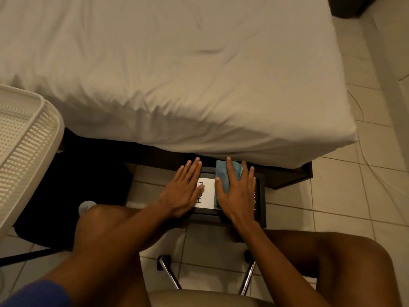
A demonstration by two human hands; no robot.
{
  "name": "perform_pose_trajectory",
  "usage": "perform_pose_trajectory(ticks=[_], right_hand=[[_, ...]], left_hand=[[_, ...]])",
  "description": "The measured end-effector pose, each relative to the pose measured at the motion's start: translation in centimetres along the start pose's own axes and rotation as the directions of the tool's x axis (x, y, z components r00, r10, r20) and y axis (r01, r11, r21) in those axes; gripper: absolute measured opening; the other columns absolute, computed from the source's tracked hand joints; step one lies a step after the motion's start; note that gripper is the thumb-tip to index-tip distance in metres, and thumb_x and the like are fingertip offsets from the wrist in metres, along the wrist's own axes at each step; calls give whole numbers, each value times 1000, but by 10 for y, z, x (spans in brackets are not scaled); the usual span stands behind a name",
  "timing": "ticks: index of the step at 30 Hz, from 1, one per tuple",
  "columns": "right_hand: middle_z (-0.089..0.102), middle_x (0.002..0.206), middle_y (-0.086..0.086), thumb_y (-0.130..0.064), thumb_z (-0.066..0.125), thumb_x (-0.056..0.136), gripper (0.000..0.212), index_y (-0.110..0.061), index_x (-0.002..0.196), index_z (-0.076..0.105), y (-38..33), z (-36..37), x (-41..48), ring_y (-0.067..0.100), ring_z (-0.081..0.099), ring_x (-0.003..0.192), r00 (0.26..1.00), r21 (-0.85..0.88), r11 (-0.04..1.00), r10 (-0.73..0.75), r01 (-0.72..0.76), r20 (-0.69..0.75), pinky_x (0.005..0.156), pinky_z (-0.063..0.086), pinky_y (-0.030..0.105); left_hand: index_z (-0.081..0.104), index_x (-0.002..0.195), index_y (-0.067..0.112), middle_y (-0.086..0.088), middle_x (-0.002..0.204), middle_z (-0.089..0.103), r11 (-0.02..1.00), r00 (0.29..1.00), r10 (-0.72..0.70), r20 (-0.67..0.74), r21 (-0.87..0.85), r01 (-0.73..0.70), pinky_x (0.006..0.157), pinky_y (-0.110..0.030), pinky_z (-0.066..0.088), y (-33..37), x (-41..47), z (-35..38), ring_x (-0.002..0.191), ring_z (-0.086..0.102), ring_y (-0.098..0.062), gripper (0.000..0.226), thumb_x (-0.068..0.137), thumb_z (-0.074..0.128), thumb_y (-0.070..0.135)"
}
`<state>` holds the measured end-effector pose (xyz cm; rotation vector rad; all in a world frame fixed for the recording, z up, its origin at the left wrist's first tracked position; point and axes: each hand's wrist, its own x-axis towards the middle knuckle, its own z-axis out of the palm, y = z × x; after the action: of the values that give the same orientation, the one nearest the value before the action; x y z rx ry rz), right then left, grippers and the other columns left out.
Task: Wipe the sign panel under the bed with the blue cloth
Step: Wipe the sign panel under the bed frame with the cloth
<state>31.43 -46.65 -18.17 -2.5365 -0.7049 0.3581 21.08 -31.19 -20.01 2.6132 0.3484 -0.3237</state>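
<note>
right grip (238, 191) flat on blue cloth (223, 173)

Both hands (184, 191) (235, 193) lie flat, fingers spread.

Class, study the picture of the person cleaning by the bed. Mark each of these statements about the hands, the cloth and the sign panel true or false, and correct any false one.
1. The right hand presses flat on the blue cloth. True.
2. The left hand holds the cloth. False: it lies flat and open on the sign panel, with no cloth under it.
3. The panel lies at the edge of the bed. True.
4. The cloth covers the whole panel. False: a white part with dark letters shows between the hands.
5. A white slatted basket stands on the left. True.
</note>
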Motion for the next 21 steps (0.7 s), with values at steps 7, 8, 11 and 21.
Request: perform_pose_trajectory(ticks=[7,8,11,21], right_hand=[[6,162,8,-58,32,94,66,-41,152,6,12,-3,-9,26,-10,148,998,7,998,-59,59,-7,119,8,49],[5,162,7,-57,33,94,66,-42,152,5,13,-3,-11,25,-9,148,998,2,998,-60,60,-10,119,9,49],[1,163,5,-56,33,94,67,-41,152,3,16,-2,-24,24,-10,148,999,-2,999,-43,43,-21,119,6,47],[7,162,8,-59,25,92,65,-40,152,7,35,-4,-31,31,-4,148,996,-39,997,60,-63,-65,117,11,51]], left_hand=[[-7,156,17,-3,165,-12,938,887,-343,-308,-168,304,123,-43,-7,44,2,37,152,-13,-24,64,100,5,44],[-4,157,16,-3,166,-8,929,866,-367,-340,-177,324,123,-44,-5,47,3,38,153,-10,-25,63,101,7,42],[4,158,15,-3,166,-2,905,825,-424,-375,-205,373,124,-46,1,52,7,44,153,-4,-27,61,102,12,39],[1,158,11,-7,167,-3,931,839,-365,-404,-138,339,125,-45,2,48,10,49,154,-4,-26,63,103,13,40]])
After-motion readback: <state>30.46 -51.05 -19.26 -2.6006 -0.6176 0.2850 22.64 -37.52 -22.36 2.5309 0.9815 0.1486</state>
